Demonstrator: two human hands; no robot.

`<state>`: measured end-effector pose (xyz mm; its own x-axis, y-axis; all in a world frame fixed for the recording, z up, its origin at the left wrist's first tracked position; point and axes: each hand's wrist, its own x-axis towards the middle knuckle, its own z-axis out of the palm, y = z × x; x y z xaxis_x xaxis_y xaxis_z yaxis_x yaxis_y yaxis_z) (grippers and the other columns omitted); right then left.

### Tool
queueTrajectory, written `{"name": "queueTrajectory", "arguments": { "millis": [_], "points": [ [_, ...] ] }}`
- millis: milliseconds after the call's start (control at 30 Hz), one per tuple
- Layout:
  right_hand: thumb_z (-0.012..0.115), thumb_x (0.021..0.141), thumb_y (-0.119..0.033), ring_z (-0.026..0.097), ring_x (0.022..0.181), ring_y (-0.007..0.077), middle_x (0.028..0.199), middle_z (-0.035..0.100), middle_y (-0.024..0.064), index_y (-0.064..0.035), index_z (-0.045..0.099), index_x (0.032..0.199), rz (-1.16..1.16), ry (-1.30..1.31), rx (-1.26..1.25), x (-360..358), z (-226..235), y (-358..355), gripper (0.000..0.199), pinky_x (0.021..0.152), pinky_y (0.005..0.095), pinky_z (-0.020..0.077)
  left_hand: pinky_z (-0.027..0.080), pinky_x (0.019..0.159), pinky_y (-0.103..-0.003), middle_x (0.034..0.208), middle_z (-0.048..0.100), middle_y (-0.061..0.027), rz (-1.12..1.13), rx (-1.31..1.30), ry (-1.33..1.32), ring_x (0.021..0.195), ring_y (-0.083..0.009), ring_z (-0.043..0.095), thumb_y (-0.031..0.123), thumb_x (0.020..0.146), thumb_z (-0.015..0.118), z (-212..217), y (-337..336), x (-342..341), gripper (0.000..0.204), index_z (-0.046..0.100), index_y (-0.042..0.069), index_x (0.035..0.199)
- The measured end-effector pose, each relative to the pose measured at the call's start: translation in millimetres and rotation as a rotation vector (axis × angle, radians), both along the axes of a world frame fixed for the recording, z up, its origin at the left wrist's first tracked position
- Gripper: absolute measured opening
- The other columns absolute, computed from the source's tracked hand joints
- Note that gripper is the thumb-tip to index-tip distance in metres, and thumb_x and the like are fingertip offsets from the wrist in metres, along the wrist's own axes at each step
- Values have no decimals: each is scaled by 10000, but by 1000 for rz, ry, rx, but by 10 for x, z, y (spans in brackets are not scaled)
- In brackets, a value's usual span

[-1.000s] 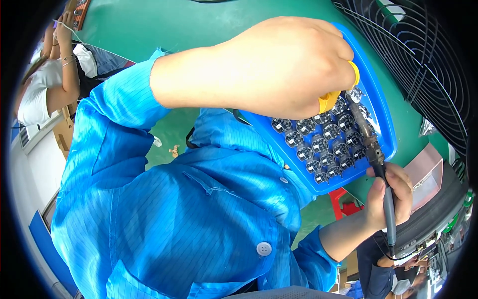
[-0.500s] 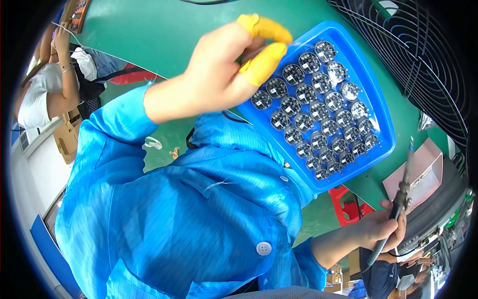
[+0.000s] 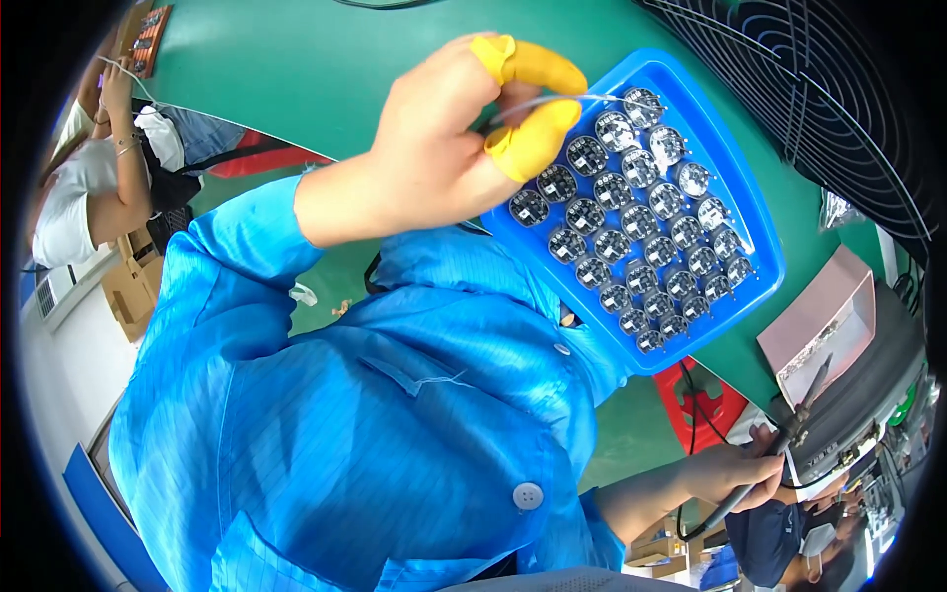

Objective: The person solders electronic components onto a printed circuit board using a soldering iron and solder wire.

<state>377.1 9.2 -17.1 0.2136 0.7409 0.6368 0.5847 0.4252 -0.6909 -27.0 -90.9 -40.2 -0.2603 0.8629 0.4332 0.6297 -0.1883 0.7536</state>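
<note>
My left hand (image 3: 419, 148), with yellow finger cots on thumb and forefinger, pinches a thin silvery wire (image 3: 599, 97) that looks like solder. The wire's end reaches over the far left corner of a blue tray (image 3: 771, 281). Rows of small round circuit boards (image 3: 639, 219) with short pins fill the tray. At the lower right, my right hand (image 3: 725, 472) is closed around the dark handle of a soldering iron (image 3: 792, 430). Its tip points up and away, beside a pinkish open box (image 3: 827, 321) and apart from the tray.
A black wire fan guard (image 3: 789, 74) stands at the far right of the green table (image 3: 286, 69). A red stool (image 3: 679, 419) is below the table's near edge. Other people sit at the left (image 3: 84, 202) and lower right (image 3: 764, 538). A dark cable hangs near my right hand.
My right hand has lowered slightly, and the soldering iron has dropped toward the pinkish box. The left hand has shifted slightly right, with the wire now extending over the boards.
</note>
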Motion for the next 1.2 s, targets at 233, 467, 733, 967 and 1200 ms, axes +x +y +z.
{"name": "queueTrajectory", "arguments": {
  "millis": [233, 467, 733, 967, 1200],
  "points": [
    [595, 985, -151, 648, 644, 272, 865, 659, 244, 34, 544, 1056, 765, -33, -103, -705, 79, -32, 204, 640, 382, 550, 395, 526, -279, 723, 545, -42, -76, 7, 262, 634, -159, 519, -8, 783, 783, 148, 313, -134, 227, 702, 21, 993],
    [709, 861, -38, 694, 656, 279, 851, 682, 237, 49, 571, 991, 951, -170, -203, -1328, 55, 34, 208, 579, 333, 576, 451, 562, -347, 729, 560, -65, -156, 61, 293, 699, -245, 580, -6, 692, 819, 150, 452, -148, 236, 679, 45, 875],
    [722, 821, -7, 702, 659, 286, 856, 683, 237, 64, 589, 954, 922, -214, -203, -1442, 9, 60, 202, 593, 337, 591, 504, 615, -356, 771, 598, -71, -190, 81, 323, 758, -255, 618, 12, 689, 828, 87, 541, -197, 244, 682, 45, 883],
    [728, 821, -12, 708, 668, 284, 888, 680, 242, 64, 588, 955, 924, -276, -199, -1429, 46, 71, 208, 584, 335, 592, 530, 676, -367, 798, 616, -77, -244, 7, 365, 842, -280, 622, -7, 625, 806, 72, 571, -183, 253, 609, 49, 774],
    [722, 839, -20, 711, 669, 288, 878, 680, 238, 66, 586, 967, 978, -239, -213, -1417, 36, 127, 206, 579, 330, 593, 536, 694, -375, 800, 617, -82, -229, 16, 359, 868, -288, 619, -8, 589, 787, 68, 568, -152, 262, 570, 48, 725]
  ]
}}
